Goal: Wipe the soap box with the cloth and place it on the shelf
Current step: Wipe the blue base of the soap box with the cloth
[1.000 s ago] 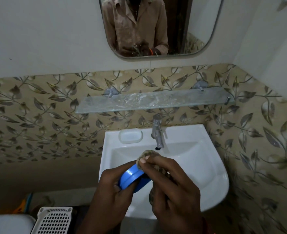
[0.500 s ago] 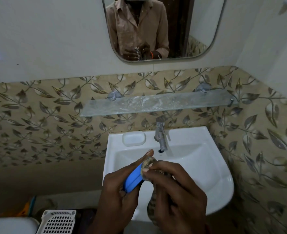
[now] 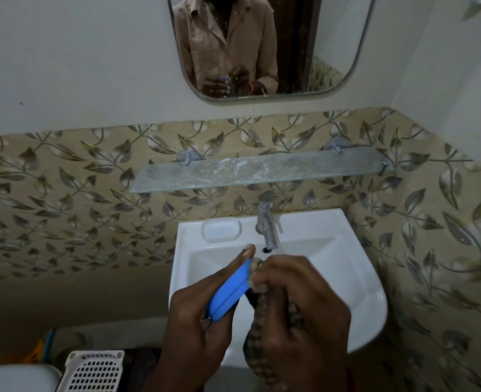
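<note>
My left hand [image 3: 202, 315] pinches the soap box [image 3: 229, 291] edge-on above the sink [image 3: 355, 281] while my right hand [image 3: 298, 312] presses the cloth [image 3: 257, 306] on it; a hard rub could, I judge, slip it into the basin.

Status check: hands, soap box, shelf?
Left hand grips blue soap box. Right hand presses cloth on it. Glass shelf bare, unobstructed.

Bare hands, orange wristband [image 3: 350, 376], tan collared shirt reflected [image 3: 228, 38]

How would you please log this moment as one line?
wiping | left hand holds soap box | right hand rubs cloth | shelf bare
</note>
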